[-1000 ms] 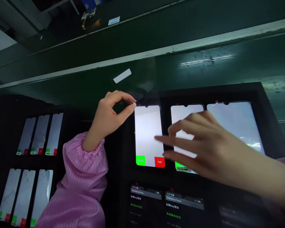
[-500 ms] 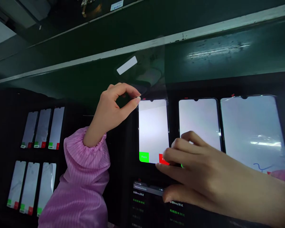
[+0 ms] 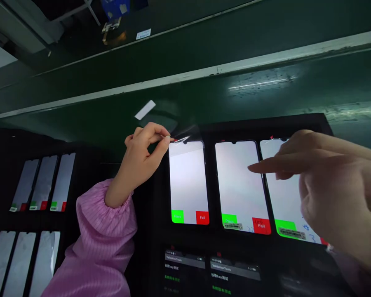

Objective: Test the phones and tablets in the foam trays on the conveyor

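Observation:
My left hand (image 3: 146, 154) pinches the edge of a clear plastic film (image 3: 187, 134) at the upper left corner of a lit smartphone (image 3: 189, 181). The film is lifted at that phone's top, with a white label (image 3: 145, 109) beyond my fingers. The screen is white, with a green "Pass" box and a red "Fail" box. My right hand (image 3: 330, 177) hovers further right, slightly blurred, fingers stretched leftward and holding nothing I can see. Its fingertips are over a second white-screened phone (image 3: 239, 181), and it partly covers a third phone (image 3: 282, 202) with handwriting near its bottom.
Two phones with dark menu screens, a left one (image 3: 184, 264) and a right one (image 3: 231, 268), lie in the front row. A black tray (image 3: 312, 121) holds the phones. At left, another tray holds several lit phones (image 3: 62, 181). A pale ledge (image 3: 173, 78) runs behind.
My right hand has moved up and right, away from the first phone's lower edge, uncovering its Fail box. My left hand keeps its pinch while the film is drawn lower. The view has shifted.

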Demonstrator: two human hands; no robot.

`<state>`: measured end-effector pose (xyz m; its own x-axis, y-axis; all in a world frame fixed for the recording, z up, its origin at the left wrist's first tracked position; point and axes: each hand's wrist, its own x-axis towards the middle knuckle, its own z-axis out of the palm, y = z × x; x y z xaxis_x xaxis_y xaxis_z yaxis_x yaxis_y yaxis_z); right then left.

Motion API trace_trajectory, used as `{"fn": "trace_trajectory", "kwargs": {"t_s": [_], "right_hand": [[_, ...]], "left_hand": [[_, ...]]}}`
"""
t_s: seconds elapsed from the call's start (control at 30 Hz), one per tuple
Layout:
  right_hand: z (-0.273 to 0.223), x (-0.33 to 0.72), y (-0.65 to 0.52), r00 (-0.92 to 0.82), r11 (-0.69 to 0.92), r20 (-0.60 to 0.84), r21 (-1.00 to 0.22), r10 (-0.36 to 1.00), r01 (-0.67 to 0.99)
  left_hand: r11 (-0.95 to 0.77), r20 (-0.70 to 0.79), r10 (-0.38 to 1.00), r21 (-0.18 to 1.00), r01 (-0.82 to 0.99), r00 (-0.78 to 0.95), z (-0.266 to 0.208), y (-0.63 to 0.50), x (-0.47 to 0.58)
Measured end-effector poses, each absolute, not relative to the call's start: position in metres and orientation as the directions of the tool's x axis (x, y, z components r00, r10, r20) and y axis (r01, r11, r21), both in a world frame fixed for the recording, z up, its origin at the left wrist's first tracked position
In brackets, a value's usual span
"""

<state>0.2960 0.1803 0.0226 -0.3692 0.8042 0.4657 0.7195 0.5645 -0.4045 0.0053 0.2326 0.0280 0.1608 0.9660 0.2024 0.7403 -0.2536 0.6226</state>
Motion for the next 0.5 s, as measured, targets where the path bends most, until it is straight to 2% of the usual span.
{"fn": "trace_trajectory", "kwargs": {"t_s": [0.07, 0.17, 0.37, 0.5], "right_hand": [[0.032, 0.285, 0.183, -0.185, 0.468, 0.492, -0.547, 0.851, 0.694], [0.04, 0.28, 0.186, -0.176, 0.458, 0.464, -0.614, 0.868, 0.643], [0.035, 0.284, 0.198, -0.322, 0.61, 0.528, -0.575, 0.786, 0.545], [0.02, 0.279, 0.198, -0.469, 0.635, 0.428, -0.515, 0.773, 0.576]], "left_hand": [[-0.277, 0.241, 0.959, 0.671, 0.688, 0.15, 0.035, 0.229, 0.005], [-0.327, 0.309, 0.941, 0.711, 0.622, 0.141, 0.047, 0.22, 0.006], [-0.346, 0.346, 0.928, 0.674, 0.653, 0.135, 0.06, 0.208, 0.009], [-0.346, 0.342, 0.929, 0.662, 0.665, 0.143, 0.061, 0.209, 0.009]]}}
